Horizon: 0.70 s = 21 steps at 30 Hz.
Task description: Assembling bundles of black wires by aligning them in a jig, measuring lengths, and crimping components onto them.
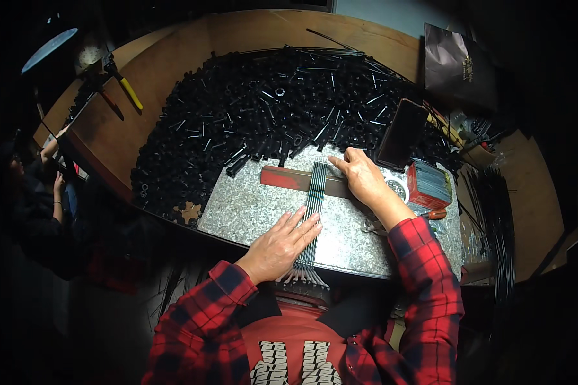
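A row of thin dark wires (316, 186) lies side by side across a speckled grey board (237, 202). Their pale near ends (304, 277) fan out past the board's front edge. My left hand (281, 247) rests on the row's left side, fingers stretched out flat. Under the wires runs a long bar (282, 178), red at its left end and brownish elsewhere. At the far wire tips is my right hand (366, 179), its index finger reaching to them and the other fingers curled in. Whatever it pinches is hidden.
Black tubular parts (250, 109) form a large heap behind the board. To the right are a phone-like dark slab (402, 131), a white ring (397, 188), a red box of thin pieces (429, 186) and hanging black strands (498, 224). Someone else's arm (58, 186) shows far left.
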### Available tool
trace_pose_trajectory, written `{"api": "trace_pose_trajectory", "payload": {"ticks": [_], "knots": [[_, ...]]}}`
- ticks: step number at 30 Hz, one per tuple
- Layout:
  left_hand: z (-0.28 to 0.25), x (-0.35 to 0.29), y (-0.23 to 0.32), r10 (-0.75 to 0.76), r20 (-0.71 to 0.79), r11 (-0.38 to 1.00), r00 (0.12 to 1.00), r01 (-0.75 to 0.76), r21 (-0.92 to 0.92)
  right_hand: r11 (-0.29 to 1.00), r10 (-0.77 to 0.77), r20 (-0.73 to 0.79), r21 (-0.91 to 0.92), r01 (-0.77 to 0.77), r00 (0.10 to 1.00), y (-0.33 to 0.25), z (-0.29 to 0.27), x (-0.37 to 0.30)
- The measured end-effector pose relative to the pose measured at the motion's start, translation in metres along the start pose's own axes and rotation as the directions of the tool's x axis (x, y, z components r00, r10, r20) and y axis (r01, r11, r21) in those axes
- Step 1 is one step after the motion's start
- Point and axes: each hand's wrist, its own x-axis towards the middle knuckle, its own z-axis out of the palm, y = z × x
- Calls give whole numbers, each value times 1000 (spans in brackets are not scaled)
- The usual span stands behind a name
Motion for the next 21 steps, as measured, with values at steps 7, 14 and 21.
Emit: {"api": "trace_pose_trajectory", "payload": {"ticks": [7,14,21], "knots": [[1,0,-1,-2,-6,1000,1000,2,0,1000,-8,1,1,8,1000,0,-1,2],[-2,1,1,-17,-2,1000,1000,17,-27,1000,-6,3,13,6,1000,-4,-3,1],[0,-1,-1,-12,12,1000,1000,13,-20,926,2,-100,376,36,995,-5,-28,-8]]}}
